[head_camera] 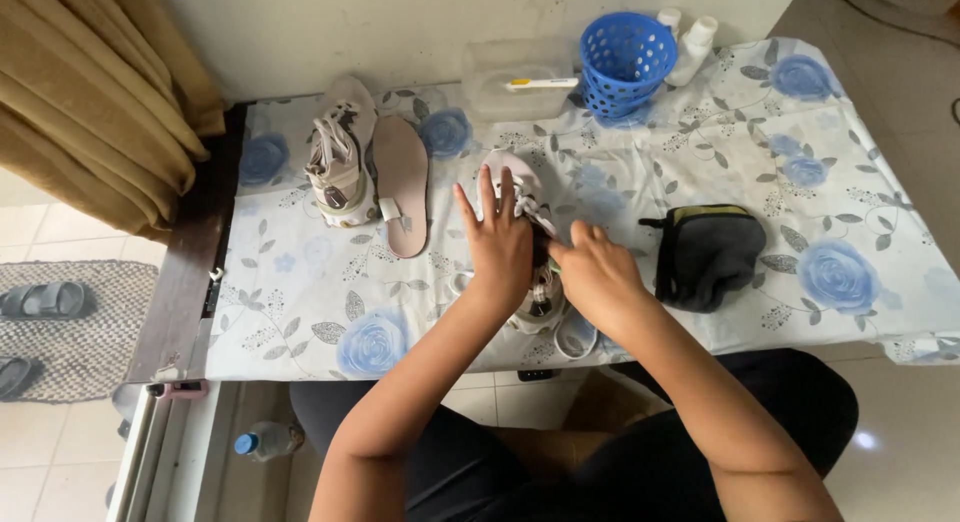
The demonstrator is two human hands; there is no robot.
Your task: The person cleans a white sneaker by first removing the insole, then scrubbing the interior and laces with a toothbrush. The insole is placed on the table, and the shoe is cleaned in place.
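A pale pink sneaker [522,182] lies on the flower-printed tablecloth [300,292] in front of me, mostly covered by my hands. My left hand [497,244] rests on top of it with fingers spread. My right hand [592,274] pinches something at the shoe's opening; the white laces [540,217] lie just beyond my fingertips. A second pale sneaker [340,167] stands at the back left, with a pink insole [402,182] lying beside it.
A dark pouch with a yellow-green rim [708,254] lies to the right. A blue perforated basket [625,57], a clear box with a toothbrush [520,82] and white bottles [693,44] stand at the back. A curtain [90,92] hangs left; a bottle [265,440] lies on the floor.
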